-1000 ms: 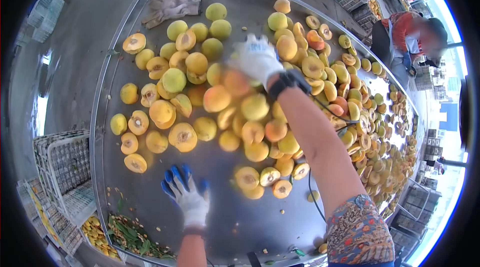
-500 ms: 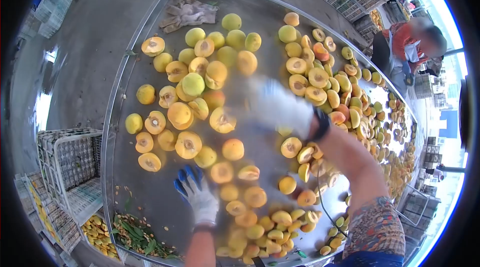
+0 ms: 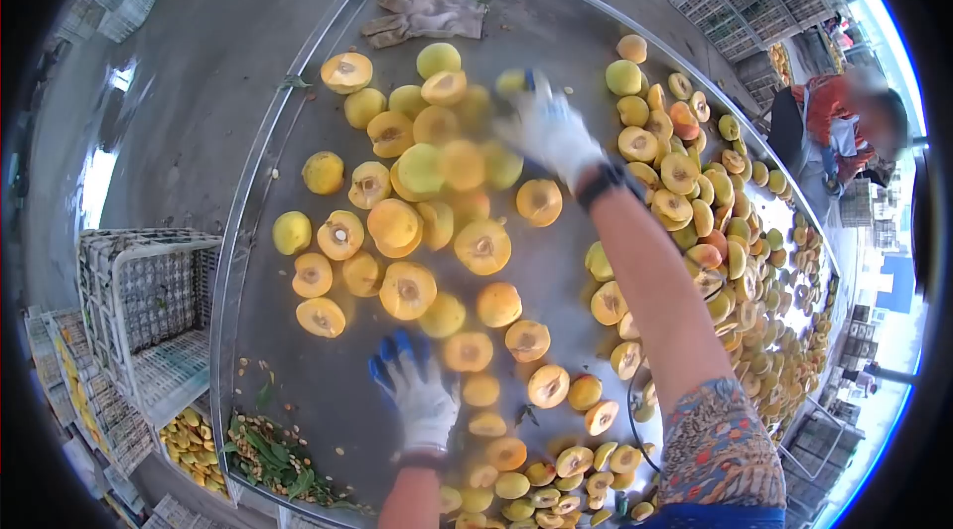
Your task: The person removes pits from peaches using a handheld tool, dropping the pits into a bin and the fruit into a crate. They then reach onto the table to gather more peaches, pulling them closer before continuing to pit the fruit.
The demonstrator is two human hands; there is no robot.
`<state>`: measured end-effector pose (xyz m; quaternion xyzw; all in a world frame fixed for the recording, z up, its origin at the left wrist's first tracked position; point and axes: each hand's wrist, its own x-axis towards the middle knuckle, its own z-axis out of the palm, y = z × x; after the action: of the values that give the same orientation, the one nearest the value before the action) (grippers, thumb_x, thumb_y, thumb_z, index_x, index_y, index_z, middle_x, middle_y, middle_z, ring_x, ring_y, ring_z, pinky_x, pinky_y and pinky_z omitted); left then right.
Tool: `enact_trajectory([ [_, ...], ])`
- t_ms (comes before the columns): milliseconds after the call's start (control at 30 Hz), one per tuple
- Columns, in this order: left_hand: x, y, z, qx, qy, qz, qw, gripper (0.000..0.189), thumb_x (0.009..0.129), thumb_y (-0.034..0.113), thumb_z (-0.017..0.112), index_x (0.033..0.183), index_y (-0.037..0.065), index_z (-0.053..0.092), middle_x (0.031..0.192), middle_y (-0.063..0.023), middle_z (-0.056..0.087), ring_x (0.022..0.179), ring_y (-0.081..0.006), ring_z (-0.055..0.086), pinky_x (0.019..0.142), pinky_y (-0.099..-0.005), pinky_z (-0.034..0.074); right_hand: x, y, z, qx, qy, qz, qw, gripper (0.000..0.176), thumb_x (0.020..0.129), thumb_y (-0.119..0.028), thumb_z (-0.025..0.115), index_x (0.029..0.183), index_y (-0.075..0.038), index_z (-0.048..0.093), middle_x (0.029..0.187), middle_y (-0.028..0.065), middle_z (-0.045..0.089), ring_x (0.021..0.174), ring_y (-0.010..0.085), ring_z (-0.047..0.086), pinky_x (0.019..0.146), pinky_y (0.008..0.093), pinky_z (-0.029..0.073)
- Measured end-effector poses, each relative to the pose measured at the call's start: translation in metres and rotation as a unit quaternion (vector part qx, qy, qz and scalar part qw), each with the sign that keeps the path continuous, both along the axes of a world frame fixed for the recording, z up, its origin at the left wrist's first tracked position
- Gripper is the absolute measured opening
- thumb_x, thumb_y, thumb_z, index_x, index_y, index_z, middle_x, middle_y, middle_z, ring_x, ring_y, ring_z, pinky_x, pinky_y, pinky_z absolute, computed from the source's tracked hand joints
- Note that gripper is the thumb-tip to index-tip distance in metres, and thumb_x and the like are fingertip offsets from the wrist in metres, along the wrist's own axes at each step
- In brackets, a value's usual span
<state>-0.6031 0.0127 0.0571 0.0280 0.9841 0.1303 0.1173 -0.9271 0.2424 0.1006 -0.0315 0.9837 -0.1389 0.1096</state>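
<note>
Plainly halved peaches [image 3: 483, 247] | yel-orng flesh | others skin-up, grn-yel

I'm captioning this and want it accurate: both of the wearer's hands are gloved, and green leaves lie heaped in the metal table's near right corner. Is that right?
Not quite: the head view shows the green leaves heaped in the near left corner of the metal table. The left hand and right hand are indeed both gloved.
</note>
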Motion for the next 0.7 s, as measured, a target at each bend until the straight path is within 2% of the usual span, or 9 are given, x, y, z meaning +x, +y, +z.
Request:
enact_trajectory([
  [167, 0.009, -0.005, -0.009, 0.002, -0.003, 0.014, 1.0, 0.081, 0.072, 0.031, 0.076, 0.14, 0.002, 0.042, 0.15, -0.0265, 0.027, 0.14, -0.051, 0.021, 0.115, -0.0667, 0.015, 0.206, 0.01, 0.026, -0.061, -0.104, 0.153, 0.981, 0.042, 0.086, -0.029, 0.062, 0.124, -0.012, 0.061, 0.146, 0.0266, 0.035, 0.117, 0.0468, 0.051, 0.094, 0.052, 0.05],
  [233, 0.006, 0.0, -0.007, 0.017, 0.0, 0.022, 1.0, 0.084, 0.072, 0.031, 0.076, 0.141, 0.002, 0.04, 0.149, -0.0269, 0.027, 0.14, -0.0513, 0.022, 0.115, -0.0663, 0.015, 0.244, 0.025, 0.041, -0.131, -0.321, 0.276, 0.897, 0.039, 0.086, -0.031, 0.063, 0.119, -0.01, 0.062, 0.142, 0.028, 0.039, 0.113, 0.046, 0.055, 0.094, 0.0509, 0.05],
  [300, -0.003, -0.001, 0.003, 0.025, -0.001, 0.025, 0.999, 0.086, 0.071, 0.032, 0.077, 0.142, 0.001, 0.038, 0.149, -0.0277, 0.028, 0.139, -0.052, 0.023, 0.115, -0.066, 0.015, 0.206, 0.009, 0.081, -0.125, -0.484, 0.26, 0.826, 0.04, 0.087, -0.035, 0.063, 0.116, -0.007, 0.062, 0.136, 0.0281, 0.045, 0.109, 0.0451, 0.057, 0.092, 0.0506, 0.05],
  [367, 0.004, -0.003, -0.009, 0.06, -0.007, 0.046, 0.997, 0.089, 0.071, 0.032, 0.077, 0.143, 0.001, 0.036, 0.148, -0.0292, 0.027, 0.138, -0.0537, 0.023, 0.115, -0.0656, 0.016, 0.146, 0.005, 0.062, -0.247, 0.002, 0.563, 0.789, 0.046, 0.089, -0.041, 0.064, 0.116, -0.004, 0.06, 0.123, 0.0265, 0.055, 0.106, 0.0428, 0.059, 0.087, 0.0505, 0.051],
  [400, 0.009, -0.004, -0.014, 0.051, -0.011, 0.035, 0.998, 0.089, 0.071, 0.032, 0.077, 0.143, 0.002, 0.036, 0.147, -0.0294, 0.028, 0.138, -0.054, 0.023, 0.115, -0.0658, 0.016, 0.121, -0.02, 0.072, -0.062, -0.181, 0.226, 0.955, 0.052, 0.088, -0.046, 0.064, 0.119, -0.005, 0.059, 0.121, 0.0244, 0.056, 0.104, 0.0427, 0.059, 0.086, 0.05, 0.051],
  [433, 0.011, -0.005, -0.017, 0.043, -0.013, 0.023, 0.999, 0.089, 0.071, 0.033, 0.077, 0.143, 0.002, 0.036, 0.147, -0.0296, 0.028, 0.137, -0.0543, 0.024, 0.115, -0.066, 0.016, 0.083, -0.043, 0.079, -0.061, -0.113, 0.128, 0.983, 0.059, 0.088, -0.051, 0.062, 0.128, -0.008, 0.056, 0.128, 0.023, 0.051, 0.109, 0.0425, 0.056, 0.093, 0.05, 0.048],
  [467, 0.005, -0.004, -0.011, 0.039, 0.01, 0.023, 0.999, 0.086, 0.071, 0.034, 0.078, 0.141, 0.002, 0.04, 0.146, -0.0295, 0.029, 0.137, -0.0541, 0.024, 0.114, -0.0675, 0.017, 0.05, -0.061, 0.062, -0.073, 0.041, 0.12, 0.989, 0.063, 0.089, -0.056, 0.057, 0.135, -0.012, 0.053, 0.14, 0.0222, 0.043, 0.121, 0.0421, 0.05, 0.101, 0.0537, 0.042],
  [567, 0.006, -0.003, -0.015, 0.028, 0.003, 0.03, 0.999, 0.082, 0.07, 0.033, 0.078, 0.138, 0.002, 0.044, 0.146, -0.0292, 0.03, 0.137, -0.0536, 0.025, 0.112, -0.0695, 0.018, -0.063, -0.1, 0.017, -0.097, 0.078, 0.039, 0.991, 0.071, 0.087, -0.062, 0.056, 0.141, -0.017, 0.05, 0.151, 0.0169, 0.034, 0.136, 0.0415, 0.036, 0.105, 0.0605, 0.036],
  [700, 0.005, -0.004, -0.013, 0.04, 0.021, 0.026, 0.999, 0.081, 0.069, 0.03, 0.078, 0.138, 0.002, 0.045, 0.147, -0.0281, 0.03, 0.139, -0.0516, 0.025, 0.113, -0.0686, 0.018, -0.044, -0.15, -0.001, 0.055, 0.011, 0.064, 0.996, 0.062, 0.083, -0.066, 0.055, 0.121, -0.019, 0.069, 0.14, 0.0129, 0.046, 0.132, 0.0382, 0.037, 0.1, 0.0596, 0.042],
])
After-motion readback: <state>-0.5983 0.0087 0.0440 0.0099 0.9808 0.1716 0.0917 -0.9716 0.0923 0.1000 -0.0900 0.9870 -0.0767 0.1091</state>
